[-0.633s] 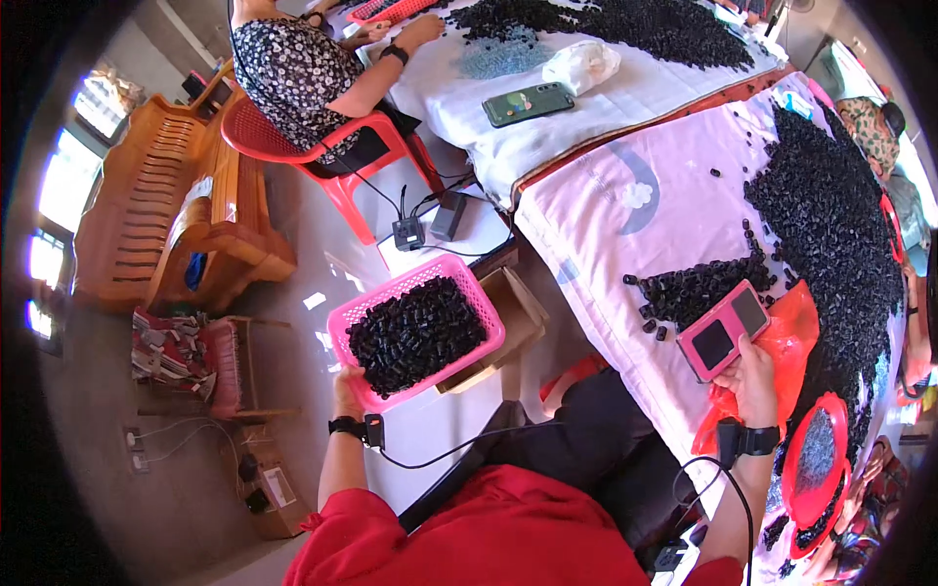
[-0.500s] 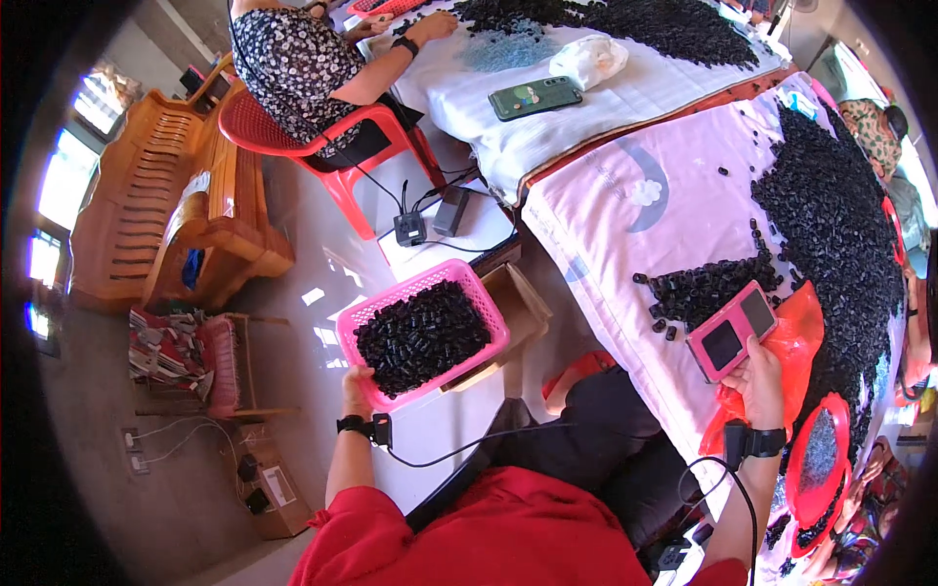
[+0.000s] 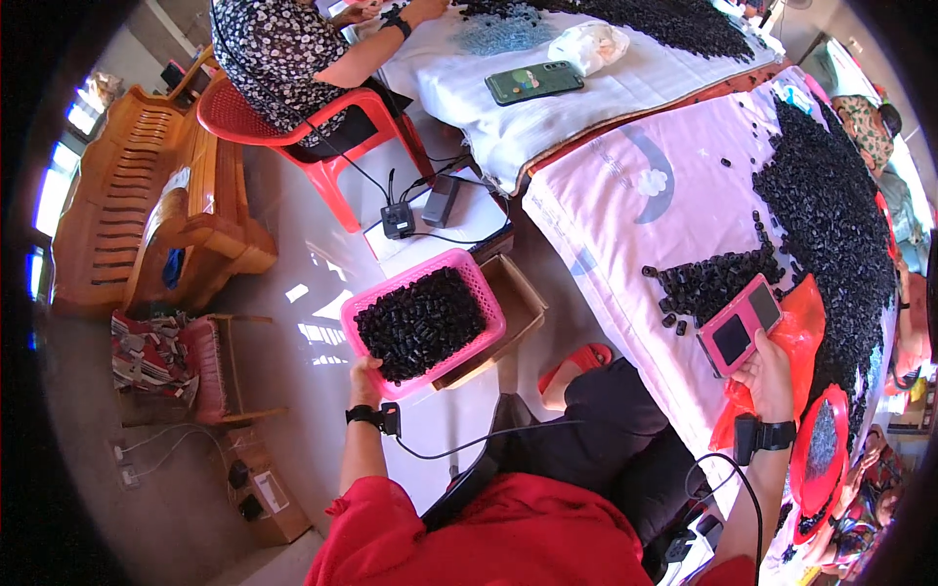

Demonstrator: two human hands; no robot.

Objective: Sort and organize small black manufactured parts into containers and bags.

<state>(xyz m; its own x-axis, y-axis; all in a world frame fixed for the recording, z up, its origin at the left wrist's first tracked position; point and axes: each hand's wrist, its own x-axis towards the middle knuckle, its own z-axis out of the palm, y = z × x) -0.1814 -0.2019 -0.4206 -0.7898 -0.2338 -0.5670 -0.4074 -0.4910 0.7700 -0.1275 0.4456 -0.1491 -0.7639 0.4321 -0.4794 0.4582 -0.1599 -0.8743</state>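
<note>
Nearby, pink-clothed table (image 3: 625, 210), pale floor (image 3: 293, 273), wooden bench (image 3: 156, 215).

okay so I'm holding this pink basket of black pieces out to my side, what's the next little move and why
Probably swing the pink basket toward the pink-covered table. Your left hand grips only its near rim, it hangs over the floor, and your right hand is busy holding the pink device.
</note>
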